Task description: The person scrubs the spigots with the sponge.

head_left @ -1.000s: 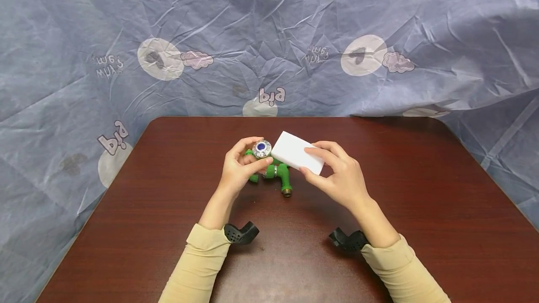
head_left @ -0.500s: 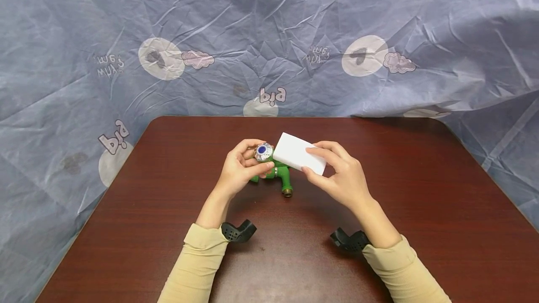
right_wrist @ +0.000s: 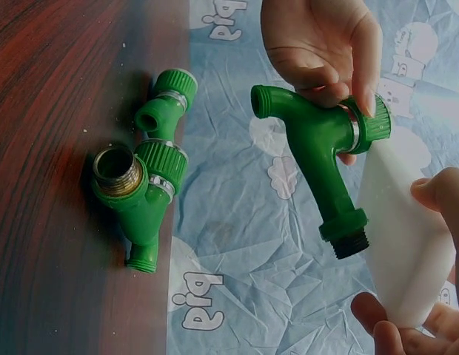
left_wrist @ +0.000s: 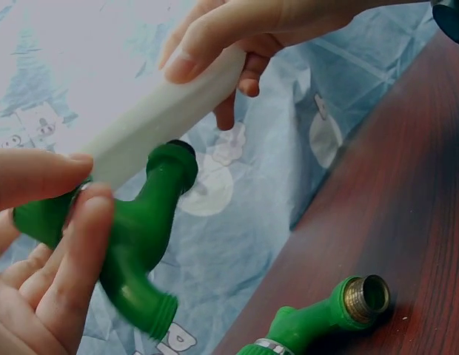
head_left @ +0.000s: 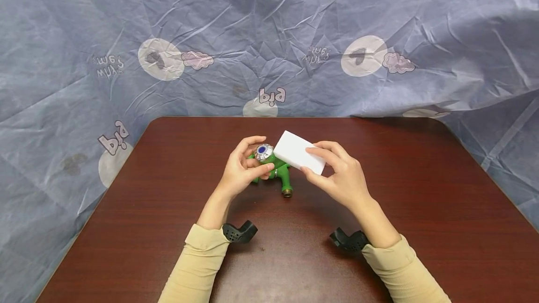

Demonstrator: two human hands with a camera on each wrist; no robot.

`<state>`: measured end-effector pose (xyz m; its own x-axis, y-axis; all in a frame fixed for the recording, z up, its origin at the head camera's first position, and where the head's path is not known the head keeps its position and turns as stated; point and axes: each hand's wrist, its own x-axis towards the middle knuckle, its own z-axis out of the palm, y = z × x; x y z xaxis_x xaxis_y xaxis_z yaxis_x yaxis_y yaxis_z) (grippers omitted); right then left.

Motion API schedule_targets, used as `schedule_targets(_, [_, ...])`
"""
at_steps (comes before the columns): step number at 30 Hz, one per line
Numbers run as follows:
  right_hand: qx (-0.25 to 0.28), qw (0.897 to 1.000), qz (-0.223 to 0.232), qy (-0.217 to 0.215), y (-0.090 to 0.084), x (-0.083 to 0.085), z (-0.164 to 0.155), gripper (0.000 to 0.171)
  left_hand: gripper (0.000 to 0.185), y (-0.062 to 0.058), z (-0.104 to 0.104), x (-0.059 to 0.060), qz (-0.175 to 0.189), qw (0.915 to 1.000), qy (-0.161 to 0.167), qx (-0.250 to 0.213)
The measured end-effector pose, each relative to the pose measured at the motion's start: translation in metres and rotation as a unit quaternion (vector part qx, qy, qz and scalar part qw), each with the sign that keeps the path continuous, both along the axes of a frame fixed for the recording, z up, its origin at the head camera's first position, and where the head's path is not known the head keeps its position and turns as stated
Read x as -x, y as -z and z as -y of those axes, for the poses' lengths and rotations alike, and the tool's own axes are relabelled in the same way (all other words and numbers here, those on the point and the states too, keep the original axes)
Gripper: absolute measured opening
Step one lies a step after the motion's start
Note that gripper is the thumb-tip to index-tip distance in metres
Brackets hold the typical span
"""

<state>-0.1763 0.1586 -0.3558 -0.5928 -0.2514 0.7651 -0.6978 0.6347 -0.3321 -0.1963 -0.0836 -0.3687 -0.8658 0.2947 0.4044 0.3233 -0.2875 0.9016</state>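
In the head view my left hand (head_left: 239,172) grips a green plastic tap (right_wrist: 311,151) by its ribbed handle, whose top is silvery with a blue centre (head_left: 262,150). A spout and a dark threaded end stick out from the tap in the right wrist view. My right hand (head_left: 343,174) pinches a white rectangular sponge (head_left: 296,151) between thumb and fingers. One end of this sponge lies against or very close to the tap's handle. Both things are held above the table.
Two more green taps lie on the table under my hands, a nearer one (right_wrist: 144,207) with a brass-coloured threaded end and a farther one (right_wrist: 166,100). The dark red-brown table (head_left: 168,247) ends at the back before a blue-grey printed cloth (head_left: 236,36).
My left hand has tilted the tap and brought it slightly right, toward the sponge. The sponge has shifted only a little with my right hand.
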Motion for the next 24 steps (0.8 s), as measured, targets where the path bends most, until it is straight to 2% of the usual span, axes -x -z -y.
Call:
schedule_targets(4, [0.002, 1.000, -0.002, 0.005, 0.0001, 0.0002, -0.0001, 0.035, 0.056, -0.0001, 0.0020, 0.0002, -0.003, 0.9993, 0.037, -0.005])
schedule_targets(7, [0.004, 1.000, -0.004, 0.004, 0.0003, 0.0003, -0.0001, 0.035, 0.054, 0.0001, 0.0025, 0.0002, 0.006, 0.9988, 0.049, -0.004])
schedule_targets(13, [0.005, 1.000, -0.003, 0.000, 0.0001, 0.0007, 0.0000, 0.035, 0.048, 0.0015, 0.0001, 0.0002, 0.018, 0.9994, 0.015, 0.027])
schedule_targets(17, [0.007, 1.000, 0.001, -0.005, -0.0006, 0.0009, -0.0005, 0.037, 0.047, 0.0030, -0.0019, 0.0010, 0.020, 0.9994, -0.002, 0.029])
schedule_targets(24, [0.015, 1.000, 0.006, -0.016, -0.0025, 0.0007, -0.0020, 0.038, 0.054, 0.0058, -0.0024, 0.0034, -0.007, 0.9994, -0.011, 0.032])
